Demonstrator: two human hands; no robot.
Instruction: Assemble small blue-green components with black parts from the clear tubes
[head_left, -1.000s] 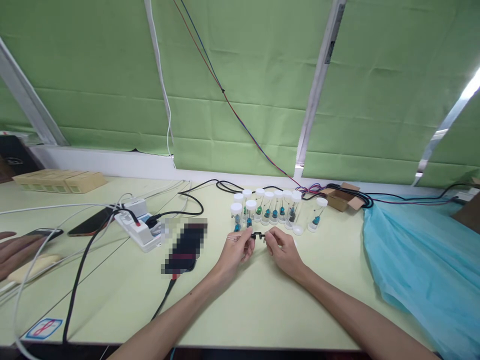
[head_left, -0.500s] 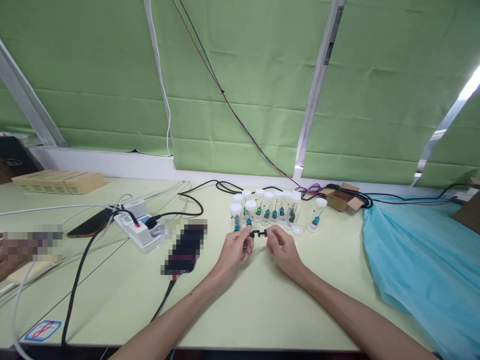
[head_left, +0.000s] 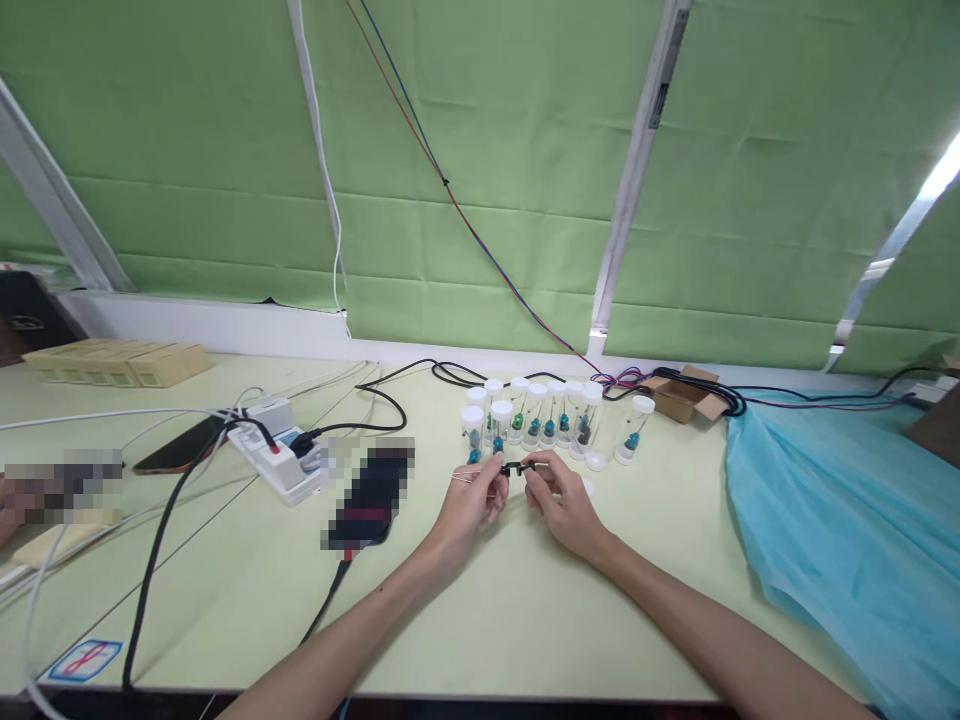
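A small black clamp-like part (head_left: 517,468) with a notched middle spans the gap between my two hands. Its left end is pinched in the closed fingers of my left hand (head_left: 471,505). Thin pale strands (head_left: 466,474) lie across that hand. The thumb and forefinger of my right hand (head_left: 566,505) close on the part's right end. Just beyond my fingers stand several clear tubes with white caps, the nearest tube (head_left: 501,428) holding a blue-teal piece. A round white lid or base (head_left: 595,461) lies near my right hand.
Left of my arms lie a blurred dark phone (head_left: 367,500) and a white power strip (head_left: 274,460) with cables. A blue cloth (head_left: 817,490) covers the right side. An open cardboard box (head_left: 682,397) sits behind. At far left is another person's hand (head_left: 11,510).
My right fingers have shifted slightly left and now cover more of the black part's right end. My left hand stays nearly still.
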